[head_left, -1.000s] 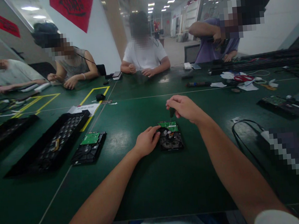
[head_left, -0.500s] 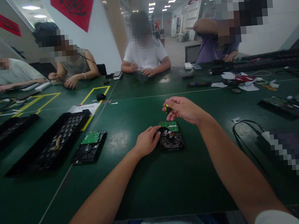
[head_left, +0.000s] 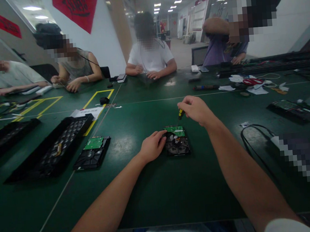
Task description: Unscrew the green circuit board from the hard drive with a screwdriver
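Note:
A hard drive point(head_left: 178, 147) with a green circuit board lies flat on the table in front of me. My left hand point(head_left: 154, 145) grips its left edge, fingers on the top-left corner and thumb at the side. Pinched in my right hand point(head_left: 196, 109) is a yellow and black screwdriver point(head_left: 181, 114), its handle tilted and its thin shaft pointing down toward the circuit board. Whether the tip touches a screw is too small to tell. To the left lies a second hard drive point(head_left: 92, 153), also with a green board facing up.
Black plastic trays point(head_left: 52, 149) stand at the left. A further drive point(head_left: 291, 110), a black cable point(head_left: 244, 137) and a pixelated device point(head_left: 303, 154) lie at the right. Scraps and wires point(head_left: 254, 83) sit farther back. Several people sit across the green table point(head_left: 150, 195).
My right hand has shifted slightly right and turned, bringing the screwdriver from mostly hidden in the fingers to pointing down at the board. My left hand and the drive have stayed put.

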`<action>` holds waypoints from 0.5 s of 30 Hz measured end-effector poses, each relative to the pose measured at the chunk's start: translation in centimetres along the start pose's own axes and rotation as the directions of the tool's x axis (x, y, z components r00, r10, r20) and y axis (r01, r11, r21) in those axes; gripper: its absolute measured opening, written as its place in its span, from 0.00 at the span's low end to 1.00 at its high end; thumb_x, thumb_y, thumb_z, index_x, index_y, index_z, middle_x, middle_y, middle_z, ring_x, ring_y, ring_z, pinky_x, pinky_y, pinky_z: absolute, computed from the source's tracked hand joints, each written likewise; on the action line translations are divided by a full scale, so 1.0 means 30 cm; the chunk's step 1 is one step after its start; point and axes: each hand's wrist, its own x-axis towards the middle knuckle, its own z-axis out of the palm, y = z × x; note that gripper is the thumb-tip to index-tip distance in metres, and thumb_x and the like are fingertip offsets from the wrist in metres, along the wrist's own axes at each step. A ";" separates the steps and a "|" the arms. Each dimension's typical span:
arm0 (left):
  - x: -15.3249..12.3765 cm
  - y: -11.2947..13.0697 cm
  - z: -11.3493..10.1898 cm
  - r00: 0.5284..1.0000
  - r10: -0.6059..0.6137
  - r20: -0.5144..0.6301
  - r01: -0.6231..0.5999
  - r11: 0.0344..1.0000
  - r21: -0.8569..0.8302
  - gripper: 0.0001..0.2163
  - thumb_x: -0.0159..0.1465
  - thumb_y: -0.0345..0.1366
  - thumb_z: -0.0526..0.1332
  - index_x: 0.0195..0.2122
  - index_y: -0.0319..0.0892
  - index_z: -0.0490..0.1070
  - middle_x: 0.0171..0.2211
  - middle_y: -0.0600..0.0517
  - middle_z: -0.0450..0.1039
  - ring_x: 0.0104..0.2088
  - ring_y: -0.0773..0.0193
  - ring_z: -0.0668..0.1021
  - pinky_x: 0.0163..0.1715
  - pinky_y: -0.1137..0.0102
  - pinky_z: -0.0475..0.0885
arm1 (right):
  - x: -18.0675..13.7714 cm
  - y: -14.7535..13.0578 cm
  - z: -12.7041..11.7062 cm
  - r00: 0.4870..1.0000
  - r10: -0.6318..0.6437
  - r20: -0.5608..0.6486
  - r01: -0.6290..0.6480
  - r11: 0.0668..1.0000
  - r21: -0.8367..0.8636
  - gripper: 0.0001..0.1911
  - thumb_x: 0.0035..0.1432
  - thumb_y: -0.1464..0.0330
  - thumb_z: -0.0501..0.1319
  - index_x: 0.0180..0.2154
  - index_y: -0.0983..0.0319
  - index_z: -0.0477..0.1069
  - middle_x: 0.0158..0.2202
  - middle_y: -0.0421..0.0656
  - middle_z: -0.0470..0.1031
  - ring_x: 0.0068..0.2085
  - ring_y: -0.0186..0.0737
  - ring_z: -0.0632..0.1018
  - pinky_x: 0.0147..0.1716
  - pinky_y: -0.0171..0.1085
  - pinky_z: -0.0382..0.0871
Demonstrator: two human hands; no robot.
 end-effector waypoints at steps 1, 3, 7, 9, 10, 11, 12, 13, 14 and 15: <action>0.000 -0.001 0.000 1.000 -0.001 0.001 0.001 1.000 0.000 0.20 0.76 0.43 0.51 0.67 0.48 0.67 0.55 0.45 0.76 0.53 0.53 0.80 0.57 0.59 0.75 | 0.001 0.000 0.005 0.999 0.010 0.035 -0.012 0.998 0.055 0.10 0.64 0.63 0.64 0.31 0.61 0.72 0.26 0.41 0.77 0.20 0.30 0.68 0.20 0.34 0.57; 0.000 -0.002 0.002 1.000 0.000 0.000 0.000 1.000 -0.001 0.20 0.76 0.43 0.51 0.67 0.48 0.67 0.55 0.45 0.76 0.54 0.54 0.80 0.57 0.59 0.75 | 0.000 -0.004 0.014 0.990 0.018 0.137 -0.045 0.979 0.201 0.06 0.65 0.65 0.62 0.37 0.61 0.75 0.35 0.44 0.82 0.18 0.27 0.68 0.16 0.33 0.55; 0.001 -0.004 0.005 1.000 0.007 -0.007 -0.007 1.000 -0.004 0.20 0.76 0.43 0.51 0.67 0.48 0.67 0.55 0.46 0.76 0.53 0.54 0.80 0.56 0.59 0.75 | -0.005 -0.012 0.023 0.954 0.015 0.300 -0.140 0.905 0.401 0.10 0.70 0.64 0.59 0.41 0.61 0.77 0.46 0.48 0.83 0.18 0.26 0.72 0.12 0.30 0.57; 0.001 -0.004 0.005 1.000 0.010 -0.011 -0.010 1.000 -0.007 0.20 0.76 0.43 0.51 0.66 0.48 0.67 0.55 0.46 0.76 0.53 0.54 0.80 0.56 0.59 0.75 | -0.005 -0.012 0.027 0.941 0.008 0.338 -0.176 0.866 0.468 0.14 0.72 0.62 0.58 0.38 0.63 0.76 0.45 0.49 0.83 0.19 0.26 0.73 0.13 0.29 0.61; 0.001 -0.003 0.005 1.000 0.010 -0.012 -0.010 1.000 -0.008 0.20 0.76 0.43 0.51 0.66 0.48 0.67 0.55 0.46 0.76 0.53 0.54 0.80 0.56 0.59 0.75 | -0.004 -0.010 0.029 0.935 0.004 0.356 -0.195 0.842 0.503 0.15 0.73 0.61 0.57 0.38 0.63 0.75 0.44 0.50 0.83 0.20 0.27 0.75 0.14 0.28 0.64; 0.000 -0.003 0.005 1.000 0.009 -0.014 -0.009 1.000 -0.009 0.20 0.76 0.43 0.51 0.66 0.48 0.68 0.55 0.46 0.76 0.52 0.54 0.80 0.56 0.59 0.75 | -0.003 -0.009 0.032 0.928 0.000 0.374 -0.215 0.817 0.535 0.15 0.73 0.60 0.57 0.38 0.63 0.74 0.43 0.50 0.83 0.21 0.28 0.76 0.16 0.28 0.67; 0.000 -0.002 0.004 1.000 0.007 -0.015 -0.007 1.000 -0.010 0.20 0.76 0.43 0.51 0.66 0.48 0.68 0.55 0.46 0.76 0.52 0.54 0.80 0.55 0.59 0.75 | -0.002 -0.007 0.036 0.921 -0.004 0.390 -0.235 0.792 0.564 0.14 0.74 0.61 0.57 0.38 0.62 0.73 0.42 0.50 0.83 0.23 0.29 0.78 0.18 0.28 0.70; 0.000 -0.001 0.003 1.000 0.005 -0.015 -0.005 1.000 -0.009 0.20 0.76 0.43 0.51 0.66 0.48 0.67 0.54 0.46 0.76 0.51 0.54 0.81 0.55 0.59 0.75 | -0.001 -0.005 0.039 0.917 -0.005 0.399 -0.252 0.769 0.588 0.13 0.74 0.61 0.57 0.39 0.62 0.72 0.41 0.49 0.83 0.25 0.31 0.80 0.21 0.28 0.73; -0.001 0.000 0.003 1.000 0.004 -0.015 -0.004 1.000 -0.009 0.20 0.76 0.43 0.51 0.66 0.48 0.67 0.54 0.46 0.76 0.50 0.55 0.81 0.55 0.59 0.75 | 0.000 -0.003 0.042 0.915 -0.005 0.403 -0.262 0.752 0.605 0.12 0.74 0.61 0.56 0.39 0.62 0.71 0.40 0.49 0.83 0.26 0.32 0.81 0.23 0.29 0.75; -0.001 0.000 0.002 1.000 0.004 -0.014 -0.004 1.000 -0.008 0.20 0.76 0.43 0.51 0.66 0.48 0.67 0.54 0.46 0.77 0.50 0.55 0.81 0.54 0.59 0.76 | 0.001 -0.001 0.045 0.918 -0.004 0.397 -0.262 0.745 0.613 0.11 0.74 0.61 0.56 0.40 0.61 0.70 0.40 0.48 0.82 0.27 0.33 0.82 0.24 0.30 0.76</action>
